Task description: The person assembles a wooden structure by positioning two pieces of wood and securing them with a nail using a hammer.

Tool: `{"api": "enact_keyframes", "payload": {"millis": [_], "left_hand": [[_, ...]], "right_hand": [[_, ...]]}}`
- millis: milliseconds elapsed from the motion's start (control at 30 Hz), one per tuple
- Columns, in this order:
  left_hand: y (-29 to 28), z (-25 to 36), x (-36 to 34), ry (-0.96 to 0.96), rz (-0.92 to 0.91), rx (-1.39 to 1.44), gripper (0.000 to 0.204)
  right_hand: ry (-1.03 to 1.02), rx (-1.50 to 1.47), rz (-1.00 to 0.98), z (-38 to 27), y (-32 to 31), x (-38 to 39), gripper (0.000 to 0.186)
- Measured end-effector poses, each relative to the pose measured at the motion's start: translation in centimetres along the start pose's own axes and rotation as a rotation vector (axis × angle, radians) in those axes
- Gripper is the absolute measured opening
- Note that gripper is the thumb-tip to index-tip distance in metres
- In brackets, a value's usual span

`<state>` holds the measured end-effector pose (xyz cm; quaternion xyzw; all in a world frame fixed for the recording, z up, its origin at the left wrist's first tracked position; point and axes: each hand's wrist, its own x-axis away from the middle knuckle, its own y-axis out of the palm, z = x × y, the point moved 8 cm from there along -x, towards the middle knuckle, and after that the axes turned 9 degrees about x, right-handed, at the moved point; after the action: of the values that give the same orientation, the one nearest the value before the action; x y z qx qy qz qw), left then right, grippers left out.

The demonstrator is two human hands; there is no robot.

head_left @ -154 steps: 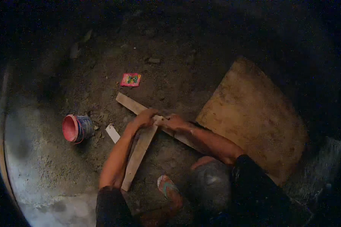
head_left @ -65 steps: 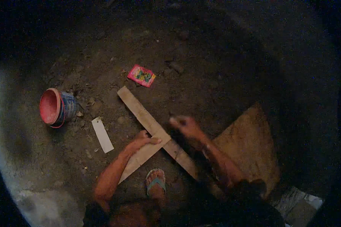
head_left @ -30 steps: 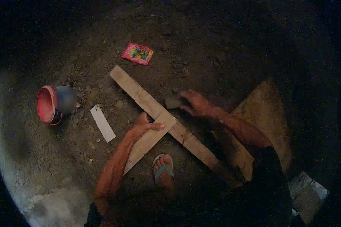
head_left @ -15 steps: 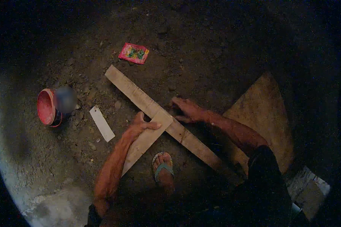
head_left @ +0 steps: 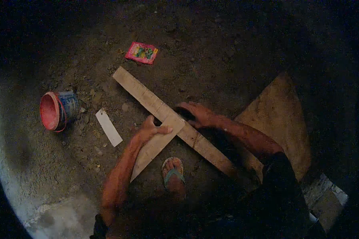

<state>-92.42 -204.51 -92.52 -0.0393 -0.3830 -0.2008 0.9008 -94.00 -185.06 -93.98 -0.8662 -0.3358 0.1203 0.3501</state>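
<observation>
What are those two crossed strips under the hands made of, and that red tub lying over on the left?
The long strip and the shorter strip look like bare, unpainted wood: pale tan, flat, square-cut ends, matte. The left hand rests on the shorter one, the right hand on the long one. The red tub, tipped on its side, seems plastic, though dim light leaves that uncertain.

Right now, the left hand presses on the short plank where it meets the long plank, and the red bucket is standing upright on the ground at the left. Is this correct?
Not quite. The head view shows the red bucket lying on its side, its open mouth facing sideways. The rest holds: the left hand presses on the short plank where it meets the long plank.
</observation>
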Motion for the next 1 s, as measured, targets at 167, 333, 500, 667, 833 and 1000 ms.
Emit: {"api": "enact_keyframes", "payload": {"millis": [167,333,500,667,833,1000], "left_hand": [[-1.3,-1.3,-0.7,-0.049,0.068,-0.089,0.102],[-0.5,2.2,1.2,-0.05,0.045,-0.145,0.103],[-0.5,1.3,2.8,0.025,0.162,-0.396,0.086],[-0.3,2.2,3.3,-0.026,0.13,-0.489,0.086],[-0.2,4.9,3.9,-0.012,0.145,-0.606,0.086],[0.2,8.6,6.0,0.024,0.136,-0.635,0.078]], "right_hand": [[0.138,0.035,-0.205,0.5,-1.5,0.5,0.067],[0.214,-0.031,-0.054,-2.3,-5.0,1.5,0.049],[0.339,-0.129,-0.043,-7.8,-5.6,1.5,0.051],[0.307,0.095,0.24,-6.1,0.5,1.7,0.048],[0.347,-0.116,0.107,-9.4,-4.2,0.3,0.054],[0.399,-0.179,0.147,-11.2,-11.1,0.4,0.053]]}}
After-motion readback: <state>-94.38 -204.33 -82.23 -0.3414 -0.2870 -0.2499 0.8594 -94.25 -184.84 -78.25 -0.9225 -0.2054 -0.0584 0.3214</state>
